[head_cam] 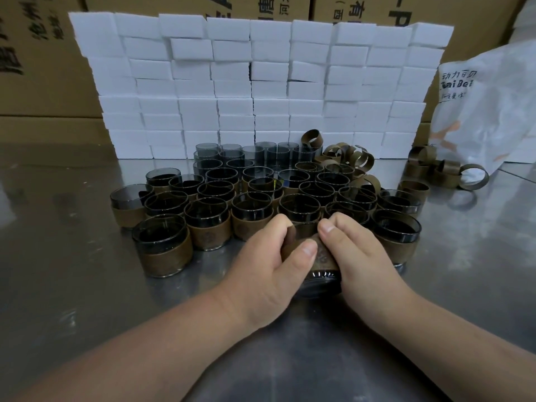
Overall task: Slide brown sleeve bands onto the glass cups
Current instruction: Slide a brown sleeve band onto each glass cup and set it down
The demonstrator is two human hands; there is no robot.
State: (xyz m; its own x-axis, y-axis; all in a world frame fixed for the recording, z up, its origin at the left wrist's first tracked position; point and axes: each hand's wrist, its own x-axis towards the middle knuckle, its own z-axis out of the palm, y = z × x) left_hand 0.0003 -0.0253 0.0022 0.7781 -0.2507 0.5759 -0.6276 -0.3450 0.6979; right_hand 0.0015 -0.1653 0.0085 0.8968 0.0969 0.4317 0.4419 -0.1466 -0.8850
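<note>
left grip (272,262) and right grip (359,256) both wrap one glass cup (320,282), tipped base-toward-me just in front of the sleeved cups (161,248) on the desk (72,256), thumbs pinching its brown sleeve band (326,258) from both sides, I'd guess so it slides on evenly

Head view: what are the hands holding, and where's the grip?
One glass cup, base toward the camera. Grip is on the brown sleeve band around it: left hand on its left side, right hand on its right, thumbs on top.
</note>
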